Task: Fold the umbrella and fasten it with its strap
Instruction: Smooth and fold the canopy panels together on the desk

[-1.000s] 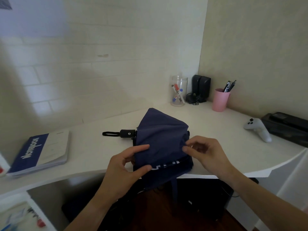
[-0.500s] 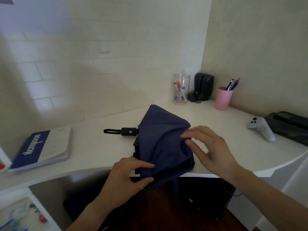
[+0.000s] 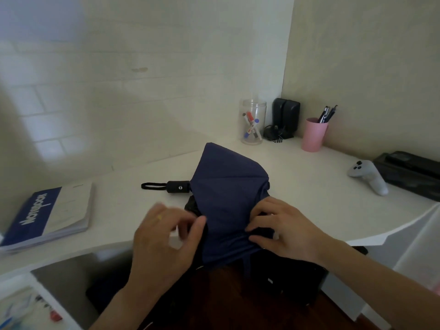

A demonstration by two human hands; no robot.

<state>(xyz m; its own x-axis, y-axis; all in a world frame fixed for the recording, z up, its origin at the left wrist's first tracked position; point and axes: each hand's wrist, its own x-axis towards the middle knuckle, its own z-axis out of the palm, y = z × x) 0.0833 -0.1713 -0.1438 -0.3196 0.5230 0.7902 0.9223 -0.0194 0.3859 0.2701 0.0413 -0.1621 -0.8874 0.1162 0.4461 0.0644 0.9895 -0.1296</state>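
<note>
Navy umbrella (image 3: 228, 198) lies mid-frame on the white worktop (image 3: 309, 186), canopy overhanging the near edge. Right hand (image 3: 285, 232) pinches its right folds; blurred left hand (image 3: 164, 239) is loosely spread at its left edge. Notebook (image 3: 47, 215) lies left, a pink cup (image 3: 313, 135) and game controller (image 3: 369, 175) right.

On your left, the notebook (image 3: 51, 216) lying on the counter (image 3: 309, 186) carries the one word you can read: "Notebook", in white letters running along its blue cover, seen turned sideways from where you stand. The black handle (image 3: 178, 186) of the umbrella (image 3: 228, 201) bears a small white diamond-shaped logo, but you can't make out any lettering in it.
</note>
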